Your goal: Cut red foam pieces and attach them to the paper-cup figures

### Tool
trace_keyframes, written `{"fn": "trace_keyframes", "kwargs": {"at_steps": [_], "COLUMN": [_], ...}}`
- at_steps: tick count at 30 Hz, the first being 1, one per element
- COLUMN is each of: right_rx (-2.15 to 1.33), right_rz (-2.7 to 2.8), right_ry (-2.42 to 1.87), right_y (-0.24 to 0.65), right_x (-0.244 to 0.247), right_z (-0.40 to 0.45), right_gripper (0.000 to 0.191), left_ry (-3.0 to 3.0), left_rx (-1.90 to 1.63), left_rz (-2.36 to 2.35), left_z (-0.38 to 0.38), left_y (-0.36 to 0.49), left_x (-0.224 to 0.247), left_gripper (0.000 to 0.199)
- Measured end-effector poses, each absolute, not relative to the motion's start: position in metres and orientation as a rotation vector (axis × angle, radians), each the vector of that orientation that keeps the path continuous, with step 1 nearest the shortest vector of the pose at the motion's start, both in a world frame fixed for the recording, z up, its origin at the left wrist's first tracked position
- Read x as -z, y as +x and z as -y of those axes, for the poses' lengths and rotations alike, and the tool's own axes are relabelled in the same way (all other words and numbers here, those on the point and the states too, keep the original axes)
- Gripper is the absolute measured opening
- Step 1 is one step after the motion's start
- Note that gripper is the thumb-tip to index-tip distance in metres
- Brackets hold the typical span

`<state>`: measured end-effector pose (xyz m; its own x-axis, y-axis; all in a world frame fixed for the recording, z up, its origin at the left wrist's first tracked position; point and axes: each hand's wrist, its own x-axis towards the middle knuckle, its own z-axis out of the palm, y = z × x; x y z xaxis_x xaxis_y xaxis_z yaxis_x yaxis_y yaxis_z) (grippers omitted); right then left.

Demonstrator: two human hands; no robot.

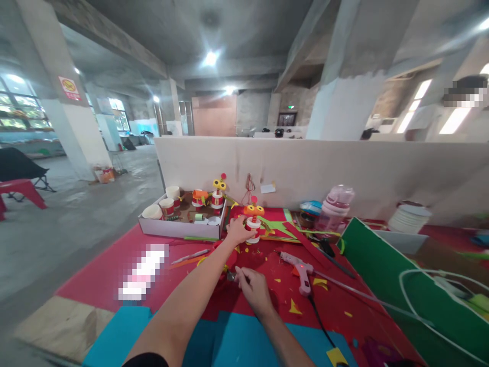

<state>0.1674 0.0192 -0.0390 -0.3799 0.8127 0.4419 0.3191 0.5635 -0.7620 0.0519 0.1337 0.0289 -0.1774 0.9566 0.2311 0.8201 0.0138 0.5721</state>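
My left hand (240, 230) reaches forward, its fingers wrapped round a paper-cup figure (252, 230) with an orange head, yellow eyes, a red ball on top and a white and red body. The figure stands upright at the back of the red table. Closer in, my right hand (254, 289) is closed, thumb and finger pinched near a small greyish piece (231, 277) that I cannot make out. A red and yellow item lies partly hidden behind my left forearm. To the right rests a pink glue gun (301, 270) with a red light lit.
A white box (179, 230) at left holds paper cups and a similar figure (219, 193). Yellow scraps, red and green strips, and a pen (191, 256) lie about. A pink bottle (336, 209) and green panel (382, 290) stand right. Blue sheets (244, 339) cover the front.
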Motion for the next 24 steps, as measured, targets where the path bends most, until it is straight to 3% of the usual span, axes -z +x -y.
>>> {"fn": "trace_keyframes", "kwargs": {"at_steps": [12,18,24], "right_rx": [-0.818,-0.866,-0.861], "right_rz": [1.905,1.911,1.925], "right_ry": [-0.953,-1.003,-1.026], "right_y": [0.169,0.169,0.167], "right_x": [0.037,0.036,0.035], "right_z": [-0.016,-0.015,-0.017], "right_gripper": [0.044,0.046,0.048], "left_ry": [1.775,1.763,1.714], "left_rx": [-1.416,-1.406,-1.298], "left_rz": [-1.563,-1.646,-1.864], "left_z": [-0.133,-0.150,-0.166], "left_y": [-0.006,-0.071,-0.106], "left_x": [-0.100,-0.119,-0.100], "left_gripper": [0.063,0.062,0.060]}}
